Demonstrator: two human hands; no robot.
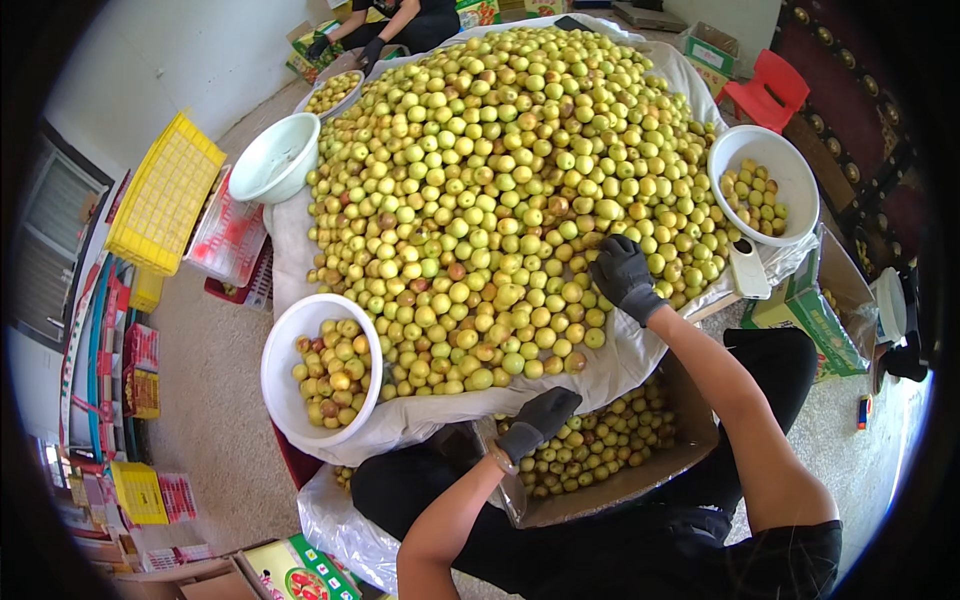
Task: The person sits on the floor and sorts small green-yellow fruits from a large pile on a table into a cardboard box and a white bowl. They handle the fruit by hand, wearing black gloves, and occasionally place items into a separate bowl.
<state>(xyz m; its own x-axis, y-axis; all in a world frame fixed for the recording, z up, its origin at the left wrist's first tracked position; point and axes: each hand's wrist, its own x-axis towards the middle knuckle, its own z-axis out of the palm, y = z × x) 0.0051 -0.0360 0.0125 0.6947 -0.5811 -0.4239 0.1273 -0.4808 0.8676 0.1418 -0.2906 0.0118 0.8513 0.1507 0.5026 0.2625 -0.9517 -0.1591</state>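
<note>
A large heap of round yellow-green jujubes [480, 200], some with brown patches, lies on a pale cloth [610, 375]. At the heap's near right side is my right hand [624, 276] in a dark glove, its fingers bent down among the fruit. Closer to me, my left hand [540, 420], also gloved, hangs over the left part of a cardboard box [697, 405] of jujubes between my legs. Its fingers are drawn together. What either hand holds, if anything, is hidden under the glove.
White basins of jujubes stand at the heap's near left [270, 370] and right [806, 190]. A pale green basin [250, 172] sits at left. Yellow crates [165, 195], a red chair [768, 92] and a green carton [800, 315] surround the heap. A gloved co-worker [425, 25] sits at the far side.
</note>
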